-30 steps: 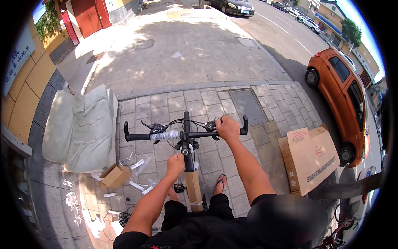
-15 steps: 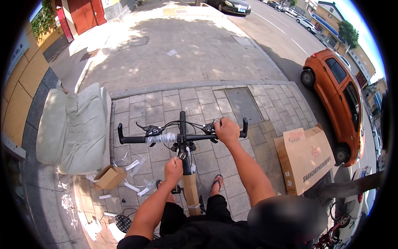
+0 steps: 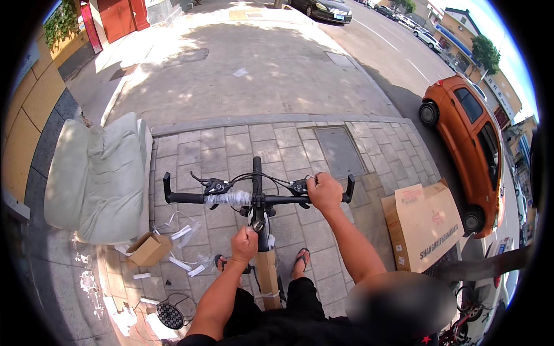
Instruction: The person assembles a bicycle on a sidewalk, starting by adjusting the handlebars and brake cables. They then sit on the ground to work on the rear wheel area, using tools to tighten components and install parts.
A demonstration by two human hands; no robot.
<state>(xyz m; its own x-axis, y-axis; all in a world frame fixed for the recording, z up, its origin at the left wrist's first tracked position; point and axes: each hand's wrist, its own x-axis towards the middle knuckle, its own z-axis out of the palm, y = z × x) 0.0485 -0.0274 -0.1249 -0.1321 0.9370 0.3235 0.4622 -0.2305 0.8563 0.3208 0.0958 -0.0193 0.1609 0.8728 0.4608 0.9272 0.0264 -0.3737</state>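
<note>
OK, so taking the stem as the clock's centre with you at 6: the bike [image 3: 258, 222] is right in front of you, front tyre [image 3: 257, 166] pointing to 12. Your right hand [image 3: 325, 191] is at 3, wrapped round that side of the handlebar [image 3: 281, 200], between the shifter [image 3: 298, 187] and the upturned bar end [image 3: 348, 188]. Your left hand [image 3: 244, 243] is down near 7, curled into a fist just beside the frame below the stem (can't tell whether it's gripping anything in there).

Clear plastic wrap [image 3: 228, 199] covers the bar at 9, and cardboard [image 3: 266, 275] sleeves the top tube at 6. On the paving, there's a small open box [image 3: 149, 249] around 8 with white strips [image 3: 182, 232] scattered near it, and a pale padded seat [image 3: 109, 179] past that, over by 9. The big carton [image 3: 430, 228] lies between 3 and 4, with the orange car [image 3: 464, 138] parked beyond, nearer 2 or 3.
</note>
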